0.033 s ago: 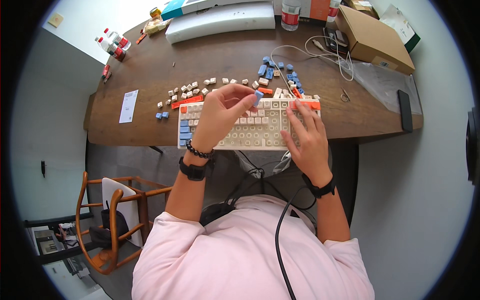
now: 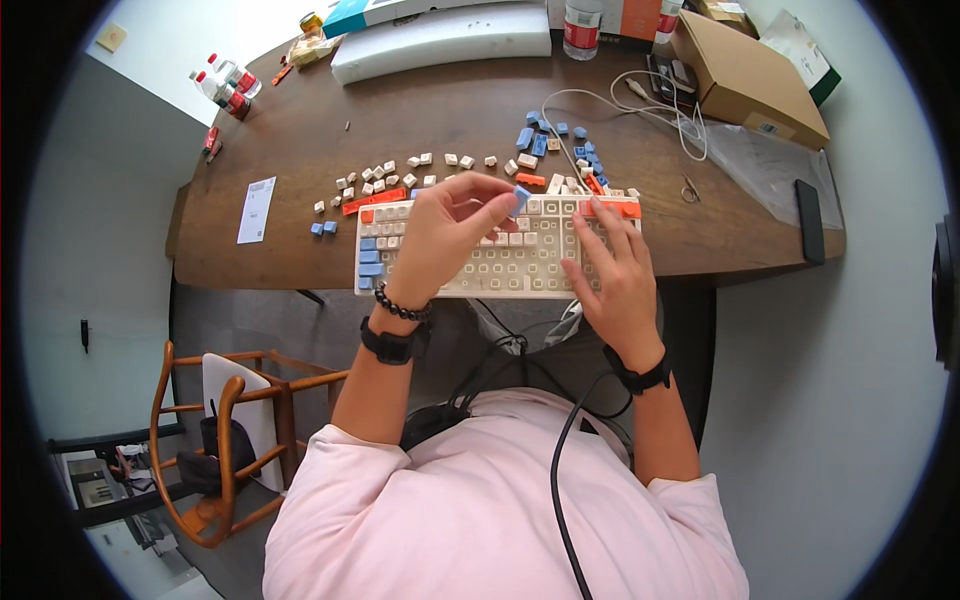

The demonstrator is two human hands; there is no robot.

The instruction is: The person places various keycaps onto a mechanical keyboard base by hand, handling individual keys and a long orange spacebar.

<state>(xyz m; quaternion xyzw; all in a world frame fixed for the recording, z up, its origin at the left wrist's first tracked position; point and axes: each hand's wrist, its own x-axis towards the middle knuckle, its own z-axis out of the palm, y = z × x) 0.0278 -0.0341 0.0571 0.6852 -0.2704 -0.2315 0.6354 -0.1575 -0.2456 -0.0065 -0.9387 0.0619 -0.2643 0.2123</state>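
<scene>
A cream keyboard (image 2: pixel 515 284) lies along the table's near edge. Cream keycaps fill part of its upper left, blue ones line its left edge, and bare switches show across the middle and lower right. Between thumb and forefinger, my left hand (image 2: pixel 447 232) pinches a blue keycap (image 2: pixel 521 198) over the keyboard's top row. My right hand (image 2: pixel 617 278) rests on the right part of the keyboard with its fingers spread, fingertips near the orange keycaps (image 2: pixel 628 209) at the top right. What lies beneath both palms is hidden.
Behind the keyboard are loose cream keycaps (image 2: pixel 391 181), a long orange keycap (image 2: pixel 372 201) and blue keycaps (image 2: pixel 525 138). A white cable (image 2: pixel 612 101) curls at the right, near a cardboard box (image 2: pixel 750 80) and a black phone-like slab (image 2: pixel 810 222). A white card (image 2: pixel 257 211) lies left; bottles (image 2: pixel 236 77) stand farther back.
My left hand has shifted very slightly to the right with the blue keycap still pinched. My right hand stays in place.
</scene>
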